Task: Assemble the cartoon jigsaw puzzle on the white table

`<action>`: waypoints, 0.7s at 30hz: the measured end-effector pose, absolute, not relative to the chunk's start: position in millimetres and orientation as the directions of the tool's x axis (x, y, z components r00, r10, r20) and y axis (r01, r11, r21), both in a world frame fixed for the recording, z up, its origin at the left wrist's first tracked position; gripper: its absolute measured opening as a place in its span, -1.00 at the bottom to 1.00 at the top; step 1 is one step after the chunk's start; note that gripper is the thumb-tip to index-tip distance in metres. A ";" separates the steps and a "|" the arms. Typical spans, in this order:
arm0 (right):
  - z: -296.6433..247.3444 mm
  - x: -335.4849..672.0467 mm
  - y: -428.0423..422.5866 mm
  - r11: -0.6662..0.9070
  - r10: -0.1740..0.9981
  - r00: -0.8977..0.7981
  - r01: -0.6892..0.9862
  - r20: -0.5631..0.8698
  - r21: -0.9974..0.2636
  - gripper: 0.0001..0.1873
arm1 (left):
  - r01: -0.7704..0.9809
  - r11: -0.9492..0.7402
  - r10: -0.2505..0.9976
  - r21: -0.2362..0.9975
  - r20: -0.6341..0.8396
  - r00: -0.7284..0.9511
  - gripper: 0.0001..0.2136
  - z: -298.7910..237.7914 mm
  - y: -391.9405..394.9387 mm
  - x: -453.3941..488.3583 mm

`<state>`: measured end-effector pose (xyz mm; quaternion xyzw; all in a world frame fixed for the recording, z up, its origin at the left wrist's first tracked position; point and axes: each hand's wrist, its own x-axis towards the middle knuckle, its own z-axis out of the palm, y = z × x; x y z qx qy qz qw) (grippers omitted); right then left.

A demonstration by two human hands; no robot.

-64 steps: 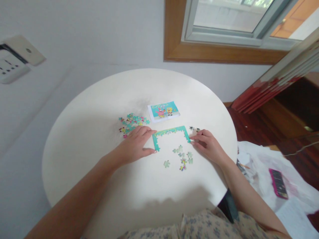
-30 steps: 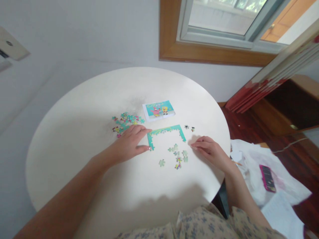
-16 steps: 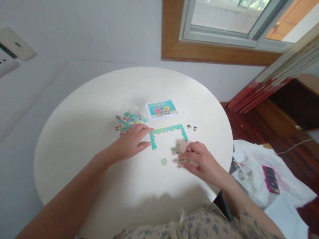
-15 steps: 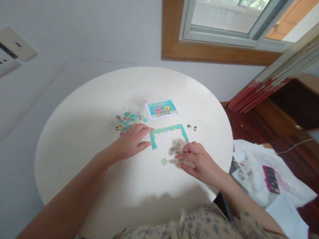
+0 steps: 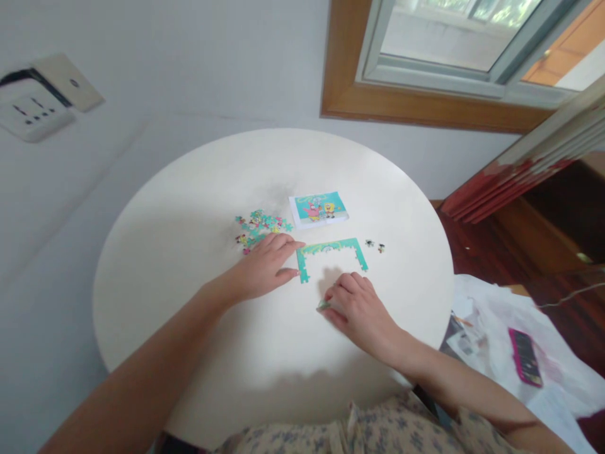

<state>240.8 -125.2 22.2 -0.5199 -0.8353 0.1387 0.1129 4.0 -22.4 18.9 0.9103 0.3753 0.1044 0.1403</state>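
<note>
My left hand [image 5: 267, 268] rests flat with its fingers apart, the index fingertip and thumb touching the left side of a partly joined jigsaw puzzle [image 5: 302, 261]. Three sides of its border show, turquoise with some yellow. Below its open side, my right hand [image 5: 359, 309] is closed, with a pale green puzzle piece [image 5: 323, 305] between thumb and fingers. Whether other pieces lie under that hand is hidden. Beyond my left hand spreads a heap of loose puzzle pieces [image 5: 259, 226] in turquoise, pink and yellow.
A picture card [image 5: 319, 210] with cartoon figures lies behind the puzzle on the round white table [image 5: 155, 252]. Two loose pieces [image 5: 370, 243] sit to the puzzle's right. Past the table's right edge, a pink-edged phone [image 5: 524, 357] rests on white plastic and paper.
My right hand has moved left and closed on the pale green puzzle piece that lay on the table. My left hand keeps its place at the puzzle. The view has shifted slightly.
</note>
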 end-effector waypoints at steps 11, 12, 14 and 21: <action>16.8 249.2 -116.9 0.453 0.878 -0.474 0.779 0.065 -0.434 -0.80 | 0.655 -0.669 0.719 0.351 0.081 0.691 -0.59 19.8 -22.7 5.0; 17.9 251.6 -115.4 0.463 0.872 -0.484 0.765 0.074 -0.447 -0.78 | 0.656 -0.669 0.719 0.349 0.081 0.690 -0.59 19.9 -22.7 5.1; 21.8 260.1 -111.7 0.480 0.862 -0.493 0.722 0.116 -0.498 -0.75 | 0.654 -0.675 0.715 0.342 0.083 0.695 -0.60 19.7 -22.6 4.9; 35.0 318.1 -106.8 0.317 0.948 -0.249 0.707 0.198 -0.632 -0.73 | 0.654 -0.678 0.710 0.337 0.070 0.700 -0.59 18.7 -21.0 4.3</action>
